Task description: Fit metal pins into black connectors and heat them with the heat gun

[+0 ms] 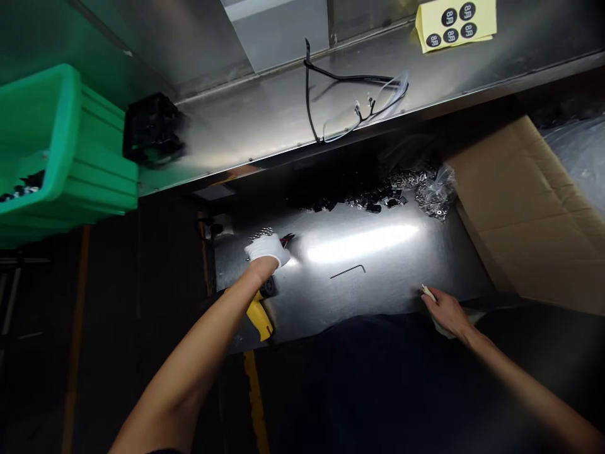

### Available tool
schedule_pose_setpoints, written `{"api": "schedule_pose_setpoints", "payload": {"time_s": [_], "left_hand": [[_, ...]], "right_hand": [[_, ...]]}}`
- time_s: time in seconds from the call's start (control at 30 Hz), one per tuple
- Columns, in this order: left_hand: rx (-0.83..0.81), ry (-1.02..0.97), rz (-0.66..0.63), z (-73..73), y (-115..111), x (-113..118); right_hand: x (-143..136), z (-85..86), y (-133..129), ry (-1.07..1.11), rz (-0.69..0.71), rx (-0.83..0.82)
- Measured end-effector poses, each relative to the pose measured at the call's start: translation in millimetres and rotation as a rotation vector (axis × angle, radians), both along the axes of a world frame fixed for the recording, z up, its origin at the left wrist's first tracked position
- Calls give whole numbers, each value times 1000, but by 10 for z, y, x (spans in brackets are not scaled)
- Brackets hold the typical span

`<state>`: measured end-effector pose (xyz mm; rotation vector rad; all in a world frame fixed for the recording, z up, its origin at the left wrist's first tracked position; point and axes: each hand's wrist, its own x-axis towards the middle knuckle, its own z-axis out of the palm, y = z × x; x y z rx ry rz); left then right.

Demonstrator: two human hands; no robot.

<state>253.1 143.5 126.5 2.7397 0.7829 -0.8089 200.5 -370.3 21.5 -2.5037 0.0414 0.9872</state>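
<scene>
My left hand (268,248), in a white glove, is over a small pile of shiny metal pieces (261,232) at the left end of the metal worktop (307,302). Its fingers are mostly hidden by the back of the glove. Close to its right side lie red-and-black handled pliers (287,239). Bare fingers of my right hand (448,310) are closed around a small pale-handled tool (430,293) near the front right edge; the tool's tip is blurred. Between the hands lies a hex key (348,272).
A yellow pistol-shaped power tool (259,317) lies below my left forearm. Black clips (373,200) and bagged metal parts (435,192) line the back. A cardboard box (534,208) flanks the right. The raised shelf holds glasses (359,79), yellow labels (456,25) and a green bin (99,145).
</scene>
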Motion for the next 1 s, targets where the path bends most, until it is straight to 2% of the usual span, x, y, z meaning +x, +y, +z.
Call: {"api": "schedule_pose_setpoints", "payload": {"time_s": [0.2, 0.33, 0.47, 0.67, 0.87, 1.0], "left_hand": [[171, 35, -39, -278, -309, 620], [227, 32, -93, -420, -470, 872], [273, 38, -135, -504, -526, 944], [296, 49, -161, -553, -538, 971], [295, 80, -108, -638, -583, 1082], [205, 92, -59, -657, -543, 1083]], "right_hand": [[-35, -35, 53, 11, -34, 24], [-40, -82, 29, 14, -82, 41], [-38, -131, -3, 30, -116, 56], [-19, -154, -10, 54, -140, 51], [19, -128, 11, 77, -154, 37], [30, -90, 29, 79, -140, 19]]}}
